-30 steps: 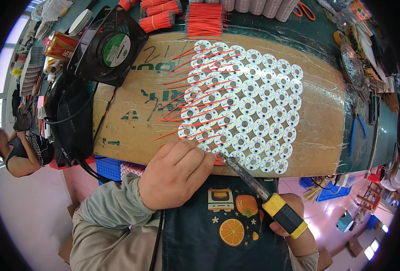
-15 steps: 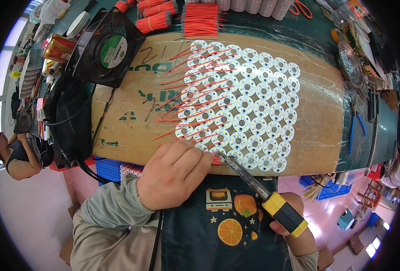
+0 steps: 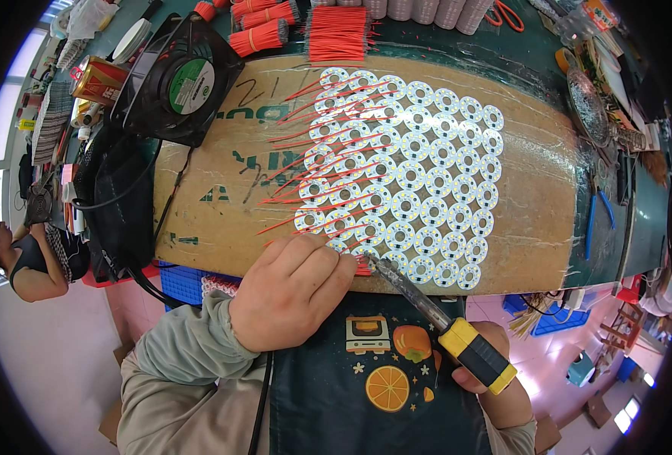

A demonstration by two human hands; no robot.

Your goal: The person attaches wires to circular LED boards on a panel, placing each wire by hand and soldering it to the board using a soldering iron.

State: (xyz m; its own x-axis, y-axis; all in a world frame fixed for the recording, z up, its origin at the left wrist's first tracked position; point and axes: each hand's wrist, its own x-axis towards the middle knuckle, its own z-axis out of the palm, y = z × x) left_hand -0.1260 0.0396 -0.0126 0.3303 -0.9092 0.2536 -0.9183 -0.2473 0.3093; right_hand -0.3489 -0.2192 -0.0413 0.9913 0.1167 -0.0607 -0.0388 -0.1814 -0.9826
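Observation:
My right hand point(image 3: 495, 345) grips a soldering iron point(image 3: 476, 353) by its yellow and black handle. The iron's tip points up and left, at a round white LED board in the front row. Beside that tip my left hand point(image 3: 294, 292) is closed, its fingers pinched on red wires point(image 3: 364, 268), whose ends show past the fingertips; its grip is partly hidden. Rows of ring-shaped LED boards point(image 3: 412, 176) lie close together in front of my hands. Thin red wires point(image 3: 294, 201) stick out leftward from the boards of the left columns.
The boards lie on a brown cardboard sheet point(image 3: 537, 227). A black fan point(image 3: 188, 83) stands at the left, and red wire bundles point(image 3: 337, 34) lie at the back beside stacked boards point(image 3: 423, 9). Blue-handled pliers point(image 3: 600, 220) lie at the right. Another person point(image 3: 36, 262) sits at the far left.
The soldering iron's handle has shifted very slightly up and to the left, while its tip stays by the same front-row board. My left hand is nearly still.

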